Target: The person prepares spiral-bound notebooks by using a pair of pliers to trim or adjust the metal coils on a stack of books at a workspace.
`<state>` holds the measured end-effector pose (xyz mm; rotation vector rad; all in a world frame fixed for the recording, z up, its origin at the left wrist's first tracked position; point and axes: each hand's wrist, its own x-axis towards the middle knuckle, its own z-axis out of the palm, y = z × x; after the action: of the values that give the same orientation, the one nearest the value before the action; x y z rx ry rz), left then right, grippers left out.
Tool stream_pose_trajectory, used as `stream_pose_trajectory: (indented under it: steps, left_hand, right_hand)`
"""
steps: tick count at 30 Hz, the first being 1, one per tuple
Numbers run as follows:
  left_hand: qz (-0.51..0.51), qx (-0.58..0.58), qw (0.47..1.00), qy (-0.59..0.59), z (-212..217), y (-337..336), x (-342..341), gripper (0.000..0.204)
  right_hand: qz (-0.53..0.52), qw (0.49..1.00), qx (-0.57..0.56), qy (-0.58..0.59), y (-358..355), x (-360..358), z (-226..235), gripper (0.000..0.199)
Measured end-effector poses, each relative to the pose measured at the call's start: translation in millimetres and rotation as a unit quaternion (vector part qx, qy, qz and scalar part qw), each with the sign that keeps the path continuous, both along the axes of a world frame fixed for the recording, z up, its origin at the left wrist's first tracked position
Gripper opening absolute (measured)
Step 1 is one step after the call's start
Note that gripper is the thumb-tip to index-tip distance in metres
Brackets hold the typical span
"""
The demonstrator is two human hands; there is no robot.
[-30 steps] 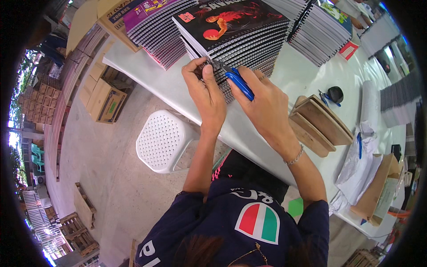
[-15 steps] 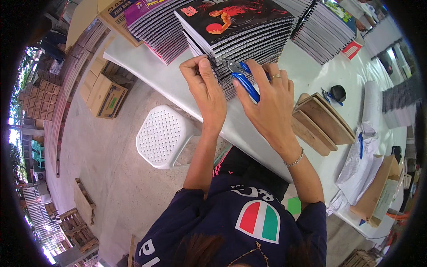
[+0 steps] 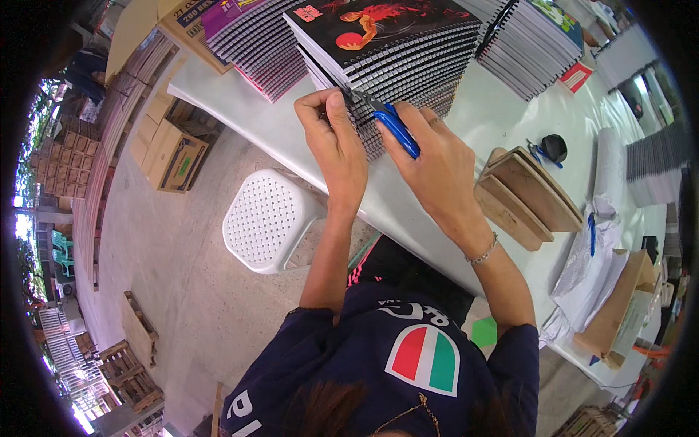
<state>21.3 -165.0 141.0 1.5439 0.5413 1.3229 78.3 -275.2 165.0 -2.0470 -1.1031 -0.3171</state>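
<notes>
A tall stack of spiral notebooks (image 3: 408,69) with a dark, red-figured top cover stands on the white table (image 3: 291,138). My right hand (image 3: 440,164) grips blue-handled pliers (image 3: 397,133), their handles squeezed together. The metal jaws reach the near left corner of the stack, at the ends of the wire spirals. My left hand (image 3: 338,149) is at that same corner, thumb and fingers closed against the notebooks' edge. Whatever lies between those fingers is hidden.
Further notebook stacks stand left (image 3: 255,44) and right (image 3: 528,47). Wooden blocks (image 3: 528,193), a dark round object (image 3: 553,148) and crumpled white wrapping (image 3: 582,269) lie on the table's right. A white stool (image 3: 262,222) stands by the near edge, a cardboard box (image 3: 171,156) on the floor.
The pliers' handles have gone from spread to squeezed together as my right fingers closed. Their jaws have shifted slightly left and up at the stack's corner. My left hand stays nearly in place.
</notes>
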Motion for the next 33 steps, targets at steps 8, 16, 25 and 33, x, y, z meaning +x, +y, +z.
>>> stream_pose_trajectory:
  steps: [8,16,25,33]
  left_hand:
    - [-0.018,-0.075,0.996,-0.052,-9.5,4.3,0.2,0.036]
    - [-0.071,0.007,0.997,-0.028,-21.6,1.9,-6.1,0.029]
    - [-0.064,-0.033,0.997,-0.023,-19.2,0.5,-9.1,0.032]
    - [-0.069,-0.052,0.994,-0.067,-27.0,0.6,-5.0,0.034]
  right_hand:
    - [-0.035,0.993,0.004,-0.11,-7.1,-0.5,-4.3,0.039]
    - [-0.03,0.992,0.007,-0.119,-0.9,0.5,-8.7,0.039]
    - [-0.019,0.999,-0.015,0.031,-6.1,-6.0,-7.7,0.037]
    - [-0.03,0.994,-0.001,-0.106,-3.9,-1.4,-20.4,0.042]
